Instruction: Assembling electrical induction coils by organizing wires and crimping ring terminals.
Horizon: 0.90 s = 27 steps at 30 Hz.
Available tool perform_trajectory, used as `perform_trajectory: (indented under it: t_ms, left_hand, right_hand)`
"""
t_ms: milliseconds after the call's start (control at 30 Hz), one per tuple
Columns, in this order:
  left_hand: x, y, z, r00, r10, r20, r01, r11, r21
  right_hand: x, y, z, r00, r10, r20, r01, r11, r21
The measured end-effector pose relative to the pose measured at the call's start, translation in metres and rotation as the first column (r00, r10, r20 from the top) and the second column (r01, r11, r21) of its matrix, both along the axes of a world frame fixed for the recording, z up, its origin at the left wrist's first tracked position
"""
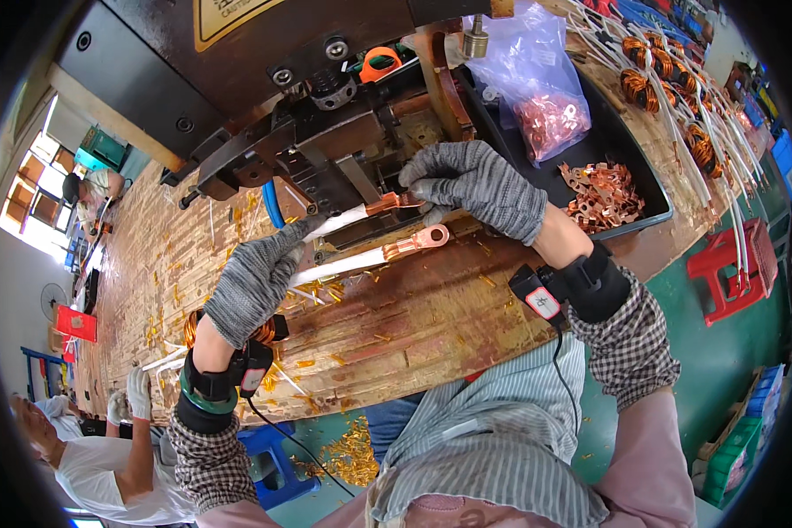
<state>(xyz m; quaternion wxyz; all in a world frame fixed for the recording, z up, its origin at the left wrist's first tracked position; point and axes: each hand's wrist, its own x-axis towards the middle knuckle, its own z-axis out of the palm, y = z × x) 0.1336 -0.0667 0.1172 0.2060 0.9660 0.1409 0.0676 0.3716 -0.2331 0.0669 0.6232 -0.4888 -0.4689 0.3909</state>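
Note:
My left hand (253, 280), in a grey knit glove, is closed around two white-sleeved leads. The nearer lead (348, 263) ends in a copper ring lug (429, 236) that lies in the open, pointing right. The farther lead (337, 222) reaches into the jaw area of a dark metal press (326, 132), its end copper-coloured. There my right hand (475, 182), gloved alike, pinches the copper terminal lug (405, 201) at that end; its fingertips partly hide it. Beneath my left wrist sits a copper-wire coil (191, 327), mostly covered.
At right stands a black tray (660, 211) with loose copper lugs (603, 195) and a plastic bag (550, 114) of more. Finished-looking coils with white leads (642, 88) pile at the far right. Yellow scraps litter the wooden bench (396, 352). Another person (114, 458) works at left.

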Motion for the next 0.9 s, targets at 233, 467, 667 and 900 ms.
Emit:
perform_trajectory:
  t_ms: [233, 467, 667, 900]
  left_hand:
    - [0.005, -0.001, 0.002, 0.998, 0.053, -0.044, -0.05, 0.996, 0.077]
    - [0.004, 0.007, 0.001, 0.998, 0.062, -0.018, -0.062, 0.997, 0.035]
    - [0.004, 0.008, 0.0, 0.999, 0.038, 0.002, -0.039, 0.998, 0.054]
    - [0.006, 0.0, 0.01, 0.982, 0.153, -0.112, -0.15, 0.988, 0.039]
  right_hand:
    - [0.003, 0.011, 0.002, 0.996, 0.012, -0.093, -0.02, 0.996, -0.085]
    - [0.002, 0.019, -0.001, 0.978, -0.031, -0.207, 0.012, 0.996, -0.092]
    - [0.001, 0.022, -0.006, 0.986, -0.102, -0.131, 0.092, 0.993, -0.077]
    - [0.006, 0.017, -0.001, 0.986, -0.055, -0.159, 0.033, 0.99, -0.138]
